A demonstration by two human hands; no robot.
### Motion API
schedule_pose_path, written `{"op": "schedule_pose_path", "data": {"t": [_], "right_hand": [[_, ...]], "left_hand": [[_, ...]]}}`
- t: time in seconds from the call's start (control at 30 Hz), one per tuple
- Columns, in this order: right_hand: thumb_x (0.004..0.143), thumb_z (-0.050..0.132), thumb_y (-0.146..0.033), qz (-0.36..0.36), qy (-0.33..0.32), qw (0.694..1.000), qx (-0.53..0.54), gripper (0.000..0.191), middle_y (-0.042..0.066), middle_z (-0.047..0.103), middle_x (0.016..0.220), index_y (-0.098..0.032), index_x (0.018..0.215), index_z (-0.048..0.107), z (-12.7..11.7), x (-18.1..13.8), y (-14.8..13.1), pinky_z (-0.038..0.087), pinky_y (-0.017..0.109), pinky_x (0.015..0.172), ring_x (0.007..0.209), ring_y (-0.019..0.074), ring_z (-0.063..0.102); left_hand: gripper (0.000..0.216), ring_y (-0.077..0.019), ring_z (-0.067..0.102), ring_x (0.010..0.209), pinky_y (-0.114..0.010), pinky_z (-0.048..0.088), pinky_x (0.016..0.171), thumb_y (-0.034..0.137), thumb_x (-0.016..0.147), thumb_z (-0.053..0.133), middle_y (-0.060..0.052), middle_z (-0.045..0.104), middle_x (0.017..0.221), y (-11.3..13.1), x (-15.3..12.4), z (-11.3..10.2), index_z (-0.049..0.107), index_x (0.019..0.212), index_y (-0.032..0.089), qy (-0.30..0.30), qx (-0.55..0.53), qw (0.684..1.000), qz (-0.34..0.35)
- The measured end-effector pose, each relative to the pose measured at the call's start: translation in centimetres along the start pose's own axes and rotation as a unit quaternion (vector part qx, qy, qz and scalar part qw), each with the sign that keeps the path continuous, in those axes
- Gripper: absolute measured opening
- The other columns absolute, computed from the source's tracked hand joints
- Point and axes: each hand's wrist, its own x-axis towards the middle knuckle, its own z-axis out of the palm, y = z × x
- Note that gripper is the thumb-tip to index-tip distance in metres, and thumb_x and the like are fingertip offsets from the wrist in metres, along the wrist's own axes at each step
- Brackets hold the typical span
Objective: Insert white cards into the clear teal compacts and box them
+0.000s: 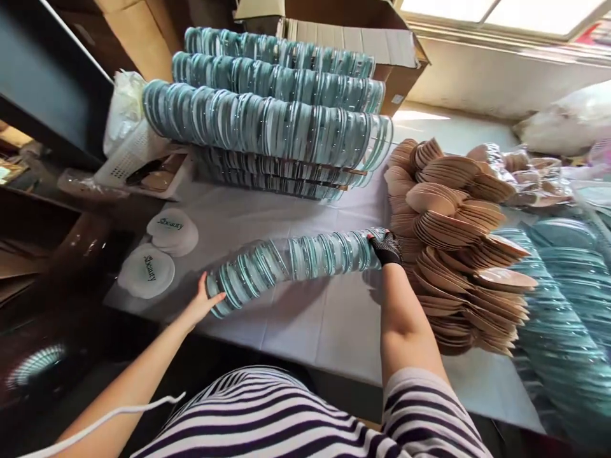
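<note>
A long row of round clear plastic cases with teal rims stretches between my two hands above the white table. My left hand grips its left end, thumb and fingers around the rim. At the right end, my right hand, in a black mesh fingerless glove, is closed on the last cases. The row bends in the middle, where a gap shows between two groups. Right beside my right hand stand stacks of tan oval pads.
Long rows of similar cases are piled at the back, before a cardboard box. White round cards with "beauty" print lie at left near a white basket. More teal-rimmed cases fill the right side.
</note>
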Motion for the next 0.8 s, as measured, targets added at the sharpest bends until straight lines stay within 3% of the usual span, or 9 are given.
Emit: {"op": "schedule_pose_path", "data": {"t": [0.2,0.33,0.47,0.63,0.73,0.8], "right_hand": [[0.082,0.051,-0.063,-0.022,0.028,0.998,-0.053,0.078,0.021,0.047,0.138,-0.012,0.141,0.042,1.4,-0.5,-0.2,0.032,0.042,0.107,0.130,0.0324,0.042],[0.081,0.053,-0.061,-0.035,0.002,0.999,-0.039,0.079,0.022,0.047,0.139,-0.009,0.141,0.043,1.3,-2.0,-0.8,0.032,0.040,0.108,0.131,0.0330,0.043],[0.081,0.052,-0.062,-0.042,-0.006,0.999,-0.024,0.080,0.021,0.048,0.139,-0.010,0.141,0.041,2.2,-6.7,0.1,0.035,0.040,0.106,0.130,0.0326,0.044],[0.083,0.046,-0.062,-0.023,0.020,0.998,-0.046,0.078,0.024,0.049,0.136,-0.009,0.140,0.040,2.9,-13.4,2.2,0.037,0.044,0.104,0.129,0.0342,0.044],[0.087,0.043,-0.051,-0.049,0.091,0.990,-0.094,0.065,0.022,0.049,0.136,-0.011,0.138,0.044,2.9,-16.4,-0.3,0.036,0.048,0.102,0.128,0.0352,0.043],[0.089,0.042,-0.043,-0.108,0.089,0.984,-0.106,0.052,0.020,0.057,0.128,-0.012,0.129,0.054,3.7,-18.6,-4.9,0.037,0.045,0.101,0.121,0.0326,0.049]], "left_hand": [[0.096,-0.0267,0.038,0.139,-0.042,0.026,0.117,0.031,0.068,0.070,-0.013,0.042,0.149,2.2,3.5,-5.1,0.023,0.151,0.022,-0.079,0.036,0.996,0.029],[0.095,-0.0264,0.034,0.141,-0.041,0.023,0.117,0.023,0.065,0.065,-0.012,0.040,0.152,3.6,5.2,-6.6,0.025,0.152,0.019,-0.095,0.040,0.993,0.051],[0.095,-0.0268,0.031,0.143,-0.042,0.022,0.118,0.019,0.067,0.060,-0.012,0.033,0.155,4.1,5.8,-8.0,0.022,0.153,0.018,-0.089,0.053,0.994,0.017],[0.090,-0.0261,0.024,0.146,-0.040,0.023,0.117,0.034,0.078,0.063,-0.011,0.023,0.159,2.3,5.5,-9.3,0.019,0.155,0.022,-0.060,0.013,0.998,0.007],[0.090,-0.0229,0.025,0.146,-0.037,0.025,0.117,0.033,0.082,0.062,-0.011,0.022,0.160,1.0,5.4,-8.4,0.012,0.156,0.024,-0.033,-0.040,0.998,0.035],[0.084,-0.0202,0.032,0.143,-0.035,0.030,0.115,0.031,0.087,0.057,-0.009,0.029,0.158,0.4,5.7,-7.5,0.010,0.156,0.026,-0.045,-0.073,0.995,0.056]]}}
